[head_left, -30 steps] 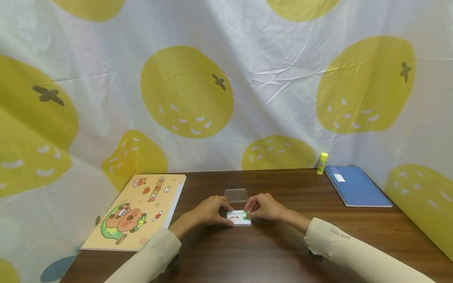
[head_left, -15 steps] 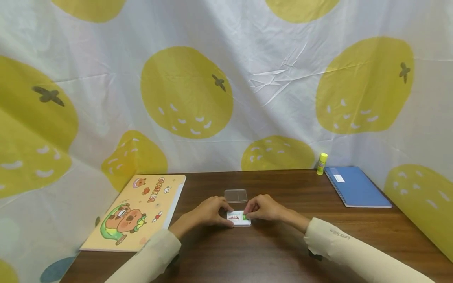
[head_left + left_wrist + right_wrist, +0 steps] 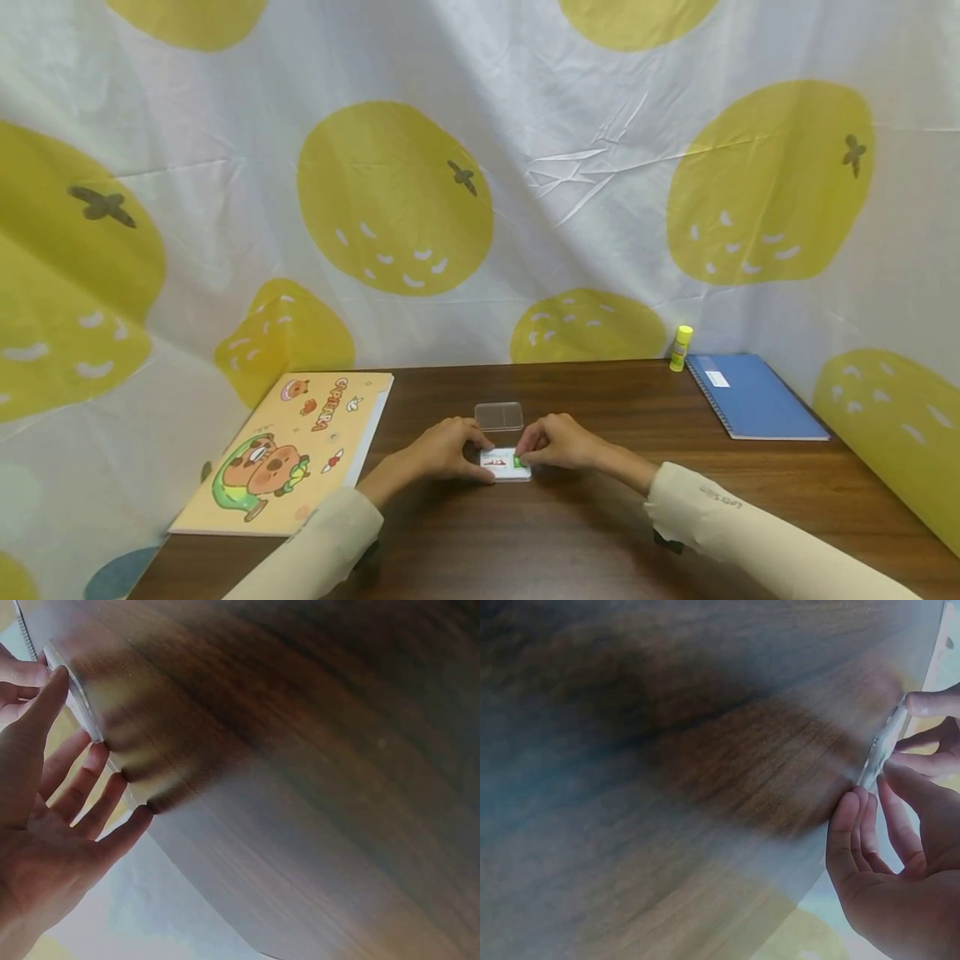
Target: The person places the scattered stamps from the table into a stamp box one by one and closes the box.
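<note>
A small flat white case (image 3: 501, 468) with a red-and-white printed face lies on the brown table in front of me. My left hand (image 3: 448, 450) grips its left end, thumb on the near side and index finger on the far side. In the left wrist view, the other fingers of the left hand (image 3: 75, 817) spread along the tabletop. At the case's right end, my right hand (image 3: 558, 442) pinches a small green piece (image 3: 517, 461), partly hidden by the thumb and fingers. The right wrist view shows the case (image 3: 881, 746) edge-on between both hands.
Just behind the case lies a clear plastic lid (image 3: 498, 416). A capybara-printed folder (image 3: 300, 450) is at left. At back right stand a yellow glue stick (image 3: 681, 348) and, lying beside it, a blue spiral notebook (image 3: 757, 396). A fruit-patterned curtain (image 3: 570, 233) surrounds the table.
Both hands keep their places on the case. The bright glare on the green piece has faded; little else differs.
</note>
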The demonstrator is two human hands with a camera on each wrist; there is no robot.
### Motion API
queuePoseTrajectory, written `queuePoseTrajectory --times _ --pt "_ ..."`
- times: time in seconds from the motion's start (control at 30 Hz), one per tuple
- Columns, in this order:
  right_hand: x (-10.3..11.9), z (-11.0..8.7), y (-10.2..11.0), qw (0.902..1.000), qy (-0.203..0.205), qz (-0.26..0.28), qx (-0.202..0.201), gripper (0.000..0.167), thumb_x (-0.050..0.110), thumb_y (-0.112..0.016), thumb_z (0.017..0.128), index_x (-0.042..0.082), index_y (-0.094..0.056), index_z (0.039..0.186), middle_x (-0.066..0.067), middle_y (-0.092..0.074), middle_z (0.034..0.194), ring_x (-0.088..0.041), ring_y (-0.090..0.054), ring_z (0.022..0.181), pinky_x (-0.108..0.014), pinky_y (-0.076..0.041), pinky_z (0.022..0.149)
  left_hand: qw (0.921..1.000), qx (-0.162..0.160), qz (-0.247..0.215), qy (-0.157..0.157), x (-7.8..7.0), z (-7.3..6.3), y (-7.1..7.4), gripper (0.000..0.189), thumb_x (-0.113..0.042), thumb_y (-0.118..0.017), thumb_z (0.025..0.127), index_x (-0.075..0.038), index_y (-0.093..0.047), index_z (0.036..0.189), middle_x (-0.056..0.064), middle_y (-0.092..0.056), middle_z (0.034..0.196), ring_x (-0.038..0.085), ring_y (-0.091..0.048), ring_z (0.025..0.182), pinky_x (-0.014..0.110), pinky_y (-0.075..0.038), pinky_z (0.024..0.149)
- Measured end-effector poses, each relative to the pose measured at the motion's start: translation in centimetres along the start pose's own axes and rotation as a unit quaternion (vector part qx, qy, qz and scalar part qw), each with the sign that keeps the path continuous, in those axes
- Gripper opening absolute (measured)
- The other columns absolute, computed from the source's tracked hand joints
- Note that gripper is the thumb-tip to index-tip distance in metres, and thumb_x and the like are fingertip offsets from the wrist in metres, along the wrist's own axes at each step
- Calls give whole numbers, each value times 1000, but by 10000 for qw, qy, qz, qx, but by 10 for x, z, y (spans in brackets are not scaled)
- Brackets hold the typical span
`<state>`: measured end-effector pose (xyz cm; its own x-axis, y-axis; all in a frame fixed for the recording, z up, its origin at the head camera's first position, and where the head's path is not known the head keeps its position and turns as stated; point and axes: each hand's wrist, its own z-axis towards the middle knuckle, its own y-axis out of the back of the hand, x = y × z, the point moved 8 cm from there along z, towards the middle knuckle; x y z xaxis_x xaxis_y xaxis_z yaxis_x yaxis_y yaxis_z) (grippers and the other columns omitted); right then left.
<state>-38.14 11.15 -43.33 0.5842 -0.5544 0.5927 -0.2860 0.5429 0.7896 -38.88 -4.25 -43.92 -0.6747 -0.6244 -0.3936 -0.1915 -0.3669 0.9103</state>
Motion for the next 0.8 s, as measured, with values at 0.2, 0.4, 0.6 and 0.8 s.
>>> queuePoseTrajectory --times 0.2,0.4,0.6,0.8 --pt "0 -1 1 10000 26 37 -12 3 8 -79 89 7 -79 92 3 -74 83 -8 -67 78 -21 -54 72 10000 -4 24 -3 0 0 0 48 -40 -92 77 -10 -80 112 1 -71 110 22 -65 102 39 -53 91" --pt "-1 -2 1 9999 -17 102 5 4 7 -79 89 6 -78 93 3 -73 84 -8 -67 79 -20 -54 72 10000 -18 63 -26 0 1 0 48 -41 -92 78 -10 -80 112 1 -72 111 21 -65 103 39 -53 92" --pt "-1 -2 2 9999 -14 157 -8 4 8 -79 90 6 -78 93 2 -74 84 -7 -67 79 -19 -54 72 10000 -8 1 -70 0 1 -1 46 -40 -92 78 -10 -80 112 1 -72 110 21 -64 100 37 -53 90" --pt "0 -3 5 9998 -17 178 -73 4 8 -79 90 5 -77 93 0 -75 86 -9 -70 81 -19 -54 74 9999 1 -132 -96 0 0 1 48 -39 -91 80 -8 -78 114 3 -72 109 22 -64 100 36 -52 90"
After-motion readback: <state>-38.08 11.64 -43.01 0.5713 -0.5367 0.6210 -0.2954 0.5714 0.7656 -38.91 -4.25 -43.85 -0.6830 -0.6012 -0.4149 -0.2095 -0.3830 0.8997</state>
